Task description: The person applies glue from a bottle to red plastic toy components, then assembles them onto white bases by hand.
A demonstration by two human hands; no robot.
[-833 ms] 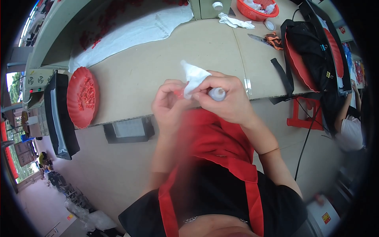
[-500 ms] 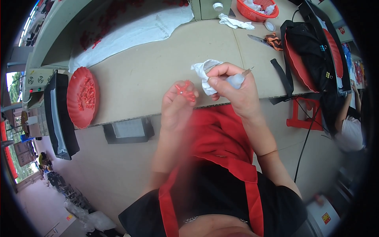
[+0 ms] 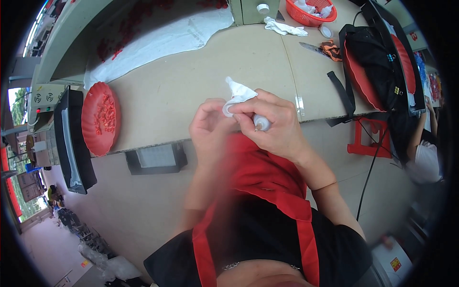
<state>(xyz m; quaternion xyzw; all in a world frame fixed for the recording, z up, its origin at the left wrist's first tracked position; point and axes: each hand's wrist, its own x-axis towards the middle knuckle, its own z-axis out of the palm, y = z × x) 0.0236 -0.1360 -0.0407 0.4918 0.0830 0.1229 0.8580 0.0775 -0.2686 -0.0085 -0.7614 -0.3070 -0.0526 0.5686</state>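
My right hand (image 3: 275, 124) is closed round a small translucent squeeze bottle (image 3: 261, 122) whose thin tip points down toward me. The same hand pinches a white cloth (image 3: 240, 93) between thumb and fingers, and its folded edge touches the fingers of my left hand (image 3: 209, 125). My left hand is closed, fingers curled toward the thumb. The small red branched piece seen in it earlier is hidden now. Both hands are held close together above the near edge of the bench.
On the left of the bench (image 3: 172, 91) sits a red scalloped tray (image 3: 87, 122) holding small red pieces. White sheeting (image 3: 162, 45) lies under the shelf. At the back right are a red basket (image 3: 311, 19), another white cloth (image 3: 285, 27), a blade (image 3: 311, 48) and a black bag (image 3: 370, 62).
My right hand has moved left, bringing the cloth against my left hand. The bottle tip has swung from up-right to down toward me. The red piece has gone out of sight.
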